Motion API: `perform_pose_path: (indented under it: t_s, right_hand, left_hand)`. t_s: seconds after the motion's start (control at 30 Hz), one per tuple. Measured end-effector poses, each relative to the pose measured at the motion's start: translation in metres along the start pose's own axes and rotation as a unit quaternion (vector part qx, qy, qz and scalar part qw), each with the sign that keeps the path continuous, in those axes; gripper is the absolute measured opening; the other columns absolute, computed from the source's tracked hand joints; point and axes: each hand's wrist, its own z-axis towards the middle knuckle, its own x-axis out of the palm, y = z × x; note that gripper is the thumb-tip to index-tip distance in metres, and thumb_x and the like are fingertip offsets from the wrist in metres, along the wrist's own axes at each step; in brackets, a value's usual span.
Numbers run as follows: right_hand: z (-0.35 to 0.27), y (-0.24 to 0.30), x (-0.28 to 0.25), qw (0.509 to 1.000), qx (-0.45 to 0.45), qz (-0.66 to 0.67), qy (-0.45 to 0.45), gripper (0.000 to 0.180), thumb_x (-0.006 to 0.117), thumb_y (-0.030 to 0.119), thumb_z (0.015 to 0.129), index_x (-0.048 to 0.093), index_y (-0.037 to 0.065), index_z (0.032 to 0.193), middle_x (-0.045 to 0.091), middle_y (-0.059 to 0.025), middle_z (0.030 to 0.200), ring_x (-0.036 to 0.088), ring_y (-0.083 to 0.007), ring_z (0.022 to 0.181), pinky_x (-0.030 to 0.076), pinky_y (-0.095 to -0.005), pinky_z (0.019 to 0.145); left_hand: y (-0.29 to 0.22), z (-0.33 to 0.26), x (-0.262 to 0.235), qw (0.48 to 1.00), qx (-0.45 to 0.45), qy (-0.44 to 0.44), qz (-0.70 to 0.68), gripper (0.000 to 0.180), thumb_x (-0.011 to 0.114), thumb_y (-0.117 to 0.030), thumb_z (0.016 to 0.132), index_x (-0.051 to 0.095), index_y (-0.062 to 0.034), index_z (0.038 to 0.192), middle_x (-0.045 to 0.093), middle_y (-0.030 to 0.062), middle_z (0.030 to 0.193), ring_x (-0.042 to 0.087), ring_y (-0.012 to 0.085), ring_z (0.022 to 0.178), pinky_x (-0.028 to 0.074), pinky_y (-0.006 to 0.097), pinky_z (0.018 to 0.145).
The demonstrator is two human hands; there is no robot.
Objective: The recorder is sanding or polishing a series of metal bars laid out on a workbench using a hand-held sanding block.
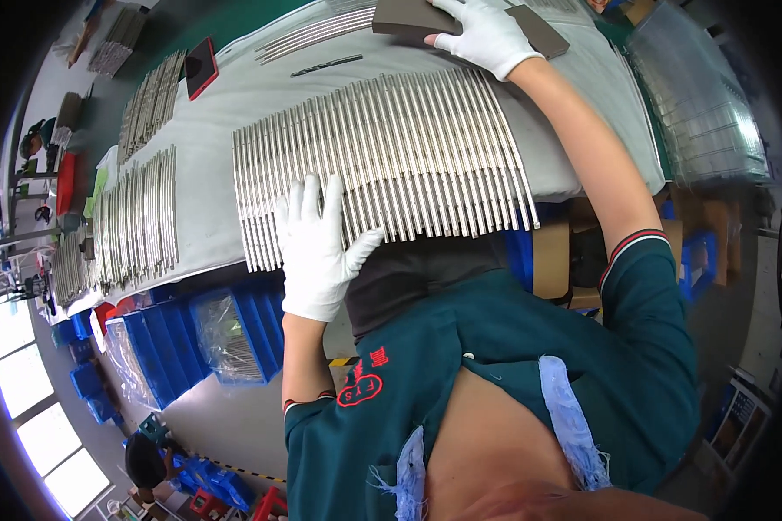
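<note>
Many slim silver metal rods (374, 156) lie side by side in a wide row on the pale cloth-covered table. My left hand (314, 256), in a white glove, rests on the near left part of this row with fingers spread, open and grasping nothing. At the far side, my right hand (487, 39), also gloved with a bare thumb tip, is closed on a grey-brown block (401, 17). Its thumb sits at the near face and its fingers reach over the top. Another grey-brown piece (540, 31) shows right of that hand; whether they join is hidden.
A dark drill bit (326, 65) and several loose rods (317, 35) lie beyond the row. More rod bundles (139, 217) are at the left, near a red-edged phone (202, 68). Clear plastic boxes (699, 95) stand right; blue bins (161, 347) sit below the table's edge.
</note>
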Motion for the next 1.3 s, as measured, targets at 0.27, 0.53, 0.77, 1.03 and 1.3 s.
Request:
perform_pose_path:
  t_s: [0.27,0.53,0.77,1.03,1.3]
  right_hand:
    - [-0.016,-0.045,0.005,0.997,0.010,-0.065,-0.039,0.075,0.072,0.054,0.078,0.060,0.006,0.134,0.058,-0.0231,0.133,0.053,-0.0399,0.125,0.040,-0.0457,0.109]
    - [-0.040,-0.079,-0.009,0.971,0.157,-0.180,-0.003,0.074,0.068,0.059,0.079,0.060,0.004,0.129,0.062,-0.0261,0.125,0.056,-0.0416,0.118,0.041,-0.0513,0.102]
    - [-0.043,-0.108,-0.004,0.962,0.117,-0.083,-0.231,0.067,0.080,0.039,0.076,0.060,0.001,0.128,0.066,-0.0227,0.117,0.062,-0.0398,0.110,0.050,-0.0459,0.094]
    - [-0.029,-0.133,0.021,0.900,0.111,0.114,-0.406,0.073,0.081,0.031,0.082,0.051,0.000,0.141,0.060,-0.0241,0.131,0.058,-0.0371,0.124,0.045,-0.0413,0.105]
    - [-0.033,-0.131,0.025,0.911,0.107,0.136,-0.374,0.068,0.079,0.030,0.085,0.052,-0.002,0.138,0.061,-0.0242,0.129,0.059,-0.0349,0.121,0.046,-0.0400,0.104]
  left_hand:
    - [-0.113,0.065,0.017,0.958,0.224,0.022,-0.177,0.087,0.066,-0.062,0.081,0.050,0.0019,0.138,0.051,0.0260,0.133,0.045,0.0453,0.130,0.031,0.055,0.112]
    - [-0.165,0.082,0.049,0.956,0.246,0.028,-0.156,0.084,0.071,-0.054,0.080,0.049,0.0069,0.134,0.053,0.0253,0.133,0.045,0.0425,0.133,0.032,0.051,0.115]
    - [-0.153,0.074,0.041,0.960,0.240,0.017,-0.141,0.074,0.069,-0.047,0.086,0.050,0.0045,0.136,0.053,0.0230,0.136,0.044,0.0404,0.135,0.032,0.049,0.115]
    - [-0.117,0.055,0.012,0.961,0.229,0.097,-0.120,0.088,0.065,-0.060,0.084,0.044,-0.0009,0.146,0.048,0.0223,0.145,0.041,0.0402,0.139,0.027,0.052,0.118]
    - [-0.125,0.065,0.010,0.961,0.237,0.111,-0.091,0.090,0.065,-0.065,0.081,0.049,-0.0022,0.143,0.052,0.0195,0.142,0.042,0.0372,0.139,0.023,0.057,0.118]
